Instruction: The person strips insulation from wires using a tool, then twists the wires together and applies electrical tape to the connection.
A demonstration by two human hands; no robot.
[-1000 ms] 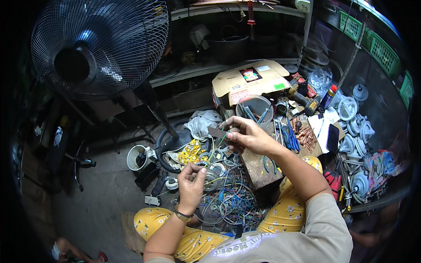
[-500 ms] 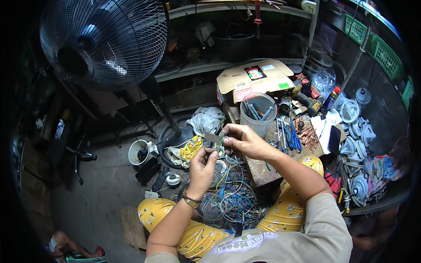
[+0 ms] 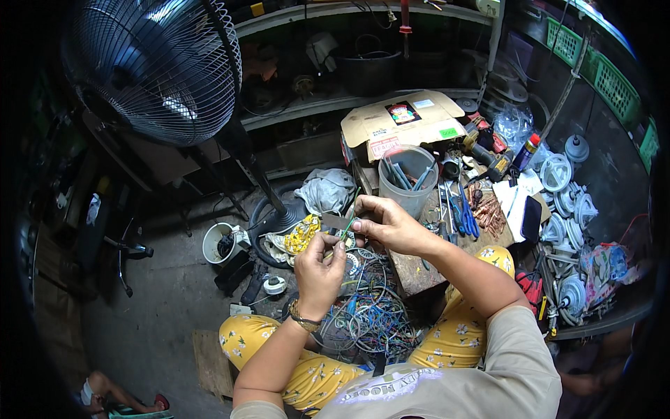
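Note:
Both of my hands meet above the floor in front of my lap. My left hand (image 3: 319,271) is closed, pinching a thin green wire (image 3: 347,230) between thumb and fingers. In my right hand (image 3: 392,226) is a flat grey blade (image 3: 334,221), its broad end sticking out to the left. The wire lies against the blade by my right thumb, with its upper end rising past the fingers. A heap of tangled, multicoloured wires (image 3: 377,314) spreads on the floor below my hands.
To the right, a wooden bench holds a clear plastic bucket (image 3: 407,199), blue-handled pliers (image 3: 469,215), copper strands (image 3: 491,216), a drill (image 3: 497,164) and a phone (image 3: 532,219). A large fan (image 3: 153,77) stands at left, near a white pail (image 3: 218,243). Another person's leg (image 3: 115,392) shows lower left.
My left hand has shifted slightly downward and left, and the green wire now shows longer and straighter across the blade. The fan's head has turned leftward. My right hand stays almost in place.

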